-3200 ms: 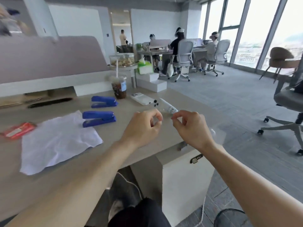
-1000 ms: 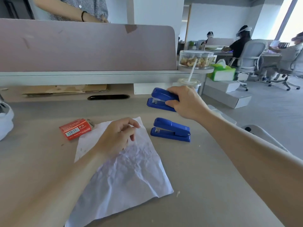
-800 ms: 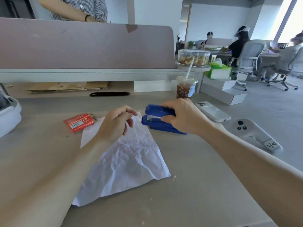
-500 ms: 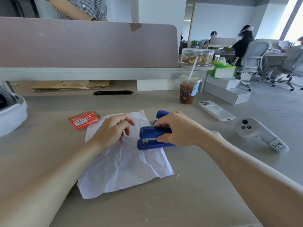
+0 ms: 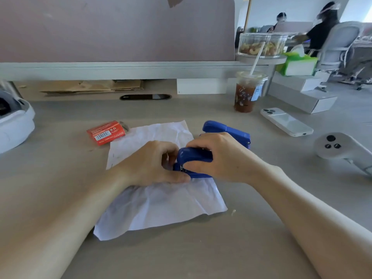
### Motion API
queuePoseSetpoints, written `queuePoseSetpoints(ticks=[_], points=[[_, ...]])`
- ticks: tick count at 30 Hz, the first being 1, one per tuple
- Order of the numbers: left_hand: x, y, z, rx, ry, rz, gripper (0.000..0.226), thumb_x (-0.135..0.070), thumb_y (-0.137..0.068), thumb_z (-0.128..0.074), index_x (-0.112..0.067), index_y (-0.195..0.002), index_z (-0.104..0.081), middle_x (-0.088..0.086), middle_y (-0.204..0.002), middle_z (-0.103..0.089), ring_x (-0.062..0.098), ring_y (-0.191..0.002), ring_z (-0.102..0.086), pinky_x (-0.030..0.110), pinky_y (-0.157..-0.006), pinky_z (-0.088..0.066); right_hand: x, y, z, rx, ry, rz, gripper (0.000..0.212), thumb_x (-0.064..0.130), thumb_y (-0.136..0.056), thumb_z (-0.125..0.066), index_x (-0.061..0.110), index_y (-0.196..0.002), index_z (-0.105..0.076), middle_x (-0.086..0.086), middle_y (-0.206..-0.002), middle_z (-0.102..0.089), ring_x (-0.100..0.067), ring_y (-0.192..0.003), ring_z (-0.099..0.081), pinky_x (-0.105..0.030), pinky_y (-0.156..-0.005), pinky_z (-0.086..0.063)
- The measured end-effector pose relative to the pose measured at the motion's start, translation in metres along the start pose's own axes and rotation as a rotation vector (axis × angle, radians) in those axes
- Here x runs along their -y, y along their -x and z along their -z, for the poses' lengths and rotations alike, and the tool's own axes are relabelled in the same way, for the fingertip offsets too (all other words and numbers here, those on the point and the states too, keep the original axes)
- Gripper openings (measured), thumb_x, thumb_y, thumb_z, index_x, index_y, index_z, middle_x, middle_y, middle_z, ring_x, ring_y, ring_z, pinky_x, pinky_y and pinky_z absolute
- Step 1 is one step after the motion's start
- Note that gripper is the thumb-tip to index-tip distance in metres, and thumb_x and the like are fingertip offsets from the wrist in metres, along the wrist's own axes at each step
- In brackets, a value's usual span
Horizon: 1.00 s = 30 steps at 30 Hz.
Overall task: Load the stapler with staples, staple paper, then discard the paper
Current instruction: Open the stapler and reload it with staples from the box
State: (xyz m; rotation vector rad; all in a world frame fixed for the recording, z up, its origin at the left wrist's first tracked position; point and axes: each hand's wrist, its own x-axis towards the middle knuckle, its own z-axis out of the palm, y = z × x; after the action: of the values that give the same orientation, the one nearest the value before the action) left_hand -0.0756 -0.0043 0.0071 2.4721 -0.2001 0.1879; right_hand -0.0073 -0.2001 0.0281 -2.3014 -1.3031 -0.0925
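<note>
A blue stapler (image 5: 193, 158) sits over the crumpled white paper (image 5: 161, 204) in the middle of the desk. My right hand (image 5: 219, 158) wraps over its top and rear. My left hand (image 5: 153, 164) holds its front end, thumb pressed under the nose. A second blue stapler (image 5: 227, 129) lies just behind, partly hidden by my right hand. A red staple box (image 5: 106, 132) rests at the paper's far left corner, with a dark bit poking out of its end.
An iced drink cup with a straw (image 5: 247, 93), a white phone (image 5: 286, 121) and a grey controller (image 5: 342, 150) lie to the right. A white device (image 5: 14, 121) sits at the left edge. A divider shelf (image 5: 120, 69) runs along the back.
My right hand carried the far stapler toward me and set it over the paper. My left hand left the paper and closed onto the stapler's front end.
</note>
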Motion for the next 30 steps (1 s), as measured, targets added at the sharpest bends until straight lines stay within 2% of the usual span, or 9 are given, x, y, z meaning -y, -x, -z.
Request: queuePoseSetpoints(ticks=[2, 5, 8, 14, 18, 20, 23, 27, 30], points=[[-0.001, 0.000, -0.001, 0.006, 0.009, 0.009, 0.032, -0.042, -0.064, -0.086, -0.022, -0.076, -0.064, -0.008, -0.067, -0.054, 0.005, -0.058, -0.047, 0.018, -0.055, -0.040, 0.001, -0.003, -0.004, -0.020, -0.001, 0.006, 0.028, 0.050, -0.077, -0.060, 0.027, -0.091, -0.068, 0.008, -0.080, -0.066, -0.013, -0.075, -0.059, -0.040, -0.069, -0.050], [-0.002, -0.001, 0.000, 0.015, 0.015, 0.023, 0.033, -0.042, -0.064, -0.085, -0.019, -0.074, -0.064, -0.006, -0.065, -0.054, 0.006, -0.056, -0.046, 0.018, -0.054, -0.038, 0.000, -0.004, -0.007, -0.043, -0.036, 0.008, 0.025, 0.043, -0.076, -0.062, 0.021, -0.087, -0.069, 0.006, -0.079, -0.066, -0.018, -0.074, -0.059, -0.043, -0.069, -0.050], [-0.003, -0.002, 0.000, 0.025, 0.019, 0.032, 0.035, -0.039, -0.065, -0.085, -0.013, -0.076, -0.065, -0.004, -0.064, -0.055, 0.005, -0.055, -0.045, 0.020, -0.054, -0.038, -0.002, -0.004, -0.007, -0.075, -0.078, -0.002, 0.018, 0.036, -0.077, -0.067, 0.021, -0.088, -0.070, 0.007, -0.078, -0.066, -0.016, -0.073, -0.060, -0.039, -0.067, -0.050], [-0.005, -0.002, 0.002, 0.050, 0.047, 0.019, 0.032, -0.035, -0.067, -0.086, -0.012, -0.080, -0.068, -0.006, -0.062, -0.055, 0.005, -0.054, -0.045, 0.019, -0.053, -0.038, -0.004, -0.003, -0.006, -0.104, -0.115, -0.010, 0.013, 0.028, -0.080, -0.072, 0.020, -0.090, -0.071, 0.008, -0.078, -0.066, -0.012, -0.072, -0.059, -0.021, -0.062, -0.043], [-0.006, -0.003, 0.003, 0.061, 0.067, 0.035, 0.030, -0.035, -0.067, -0.087, -0.015, -0.078, -0.068, -0.008, -0.060, -0.054, 0.004, -0.053, -0.045, 0.017, -0.053, -0.038, -0.002, -0.002, -0.007, -0.104, -0.119, 0.006, 0.011, 0.026, -0.080, -0.072, 0.019, -0.090, -0.072, 0.010, -0.074, -0.063, -0.011, -0.069, -0.057, -0.019, -0.059, -0.040], [-0.006, -0.003, 0.004, 0.081, 0.060, 0.062, 0.026, -0.038, -0.067, -0.086, -0.023, -0.074, -0.066, -0.009, -0.061, -0.054, 0.003, -0.054, -0.046, 0.016, -0.053, -0.037, -0.003, -0.002, -0.003, -0.161, -0.238, -0.007, 0.014, 0.024, -0.080, -0.071, 0.017, -0.092, -0.071, 0.007, -0.075, -0.064, -0.012, -0.066, -0.058, -0.023, -0.059, -0.044], [-0.004, -0.002, 0.006, 0.092, 0.026, 0.112, 0.027, -0.045, -0.066, -0.084, -0.028, -0.072, -0.065, -0.010, -0.064, -0.055, 0.003, -0.057, -0.047, 0.016, -0.055, -0.037, -0.008, 0.003, 0.011, -0.327, -0.643, -0.074, 0.007, 0.024, -0.080, -0.064, 0.022, -0.087, -0.065, 0.011, -0.068, -0.060, -0.013, -0.058, -0.048, -0.019, -0.054, -0.040], [-0.003, -0.002, 0.006, 0.090, 0.031, 0.106, 0.028, -0.044, -0.067, -0.085, -0.025, -0.076, -0.067, -0.009, -0.065, -0.054, 0.002, -0.056, -0.046, 0.016, -0.054, -0.038, -0.015, 0.009, 0.017, -0.269, -0.716, -0.068, 0.009, 0.026, -0.080, -0.065, 0.021, -0.088, -0.065, -0.003, -0.076, -0.066, -0.020, -0.067, -0.050, -0.024, -0.060, -0.041], [-0.003, -0.001, 0.006, 0.096, 0.051, 0.095, 0.027, -0.042, -0.067, -0.085, -0.025, -0.078, -0.068, -0.010, -0.065, -0.053, 0.003, -0.056, -0.045, 0.016, -0.054, -0.037, -0.020, 0.011, 0.026, -0.259, -0.743, -0.053, 0.010, 0.020, -0.078, -0.066, 0.019, -0.088, -0.065, 0.010, -0.074, -0.068, -0.011, -0.070, -0.058, -0.019, -0.065, -0.046]])
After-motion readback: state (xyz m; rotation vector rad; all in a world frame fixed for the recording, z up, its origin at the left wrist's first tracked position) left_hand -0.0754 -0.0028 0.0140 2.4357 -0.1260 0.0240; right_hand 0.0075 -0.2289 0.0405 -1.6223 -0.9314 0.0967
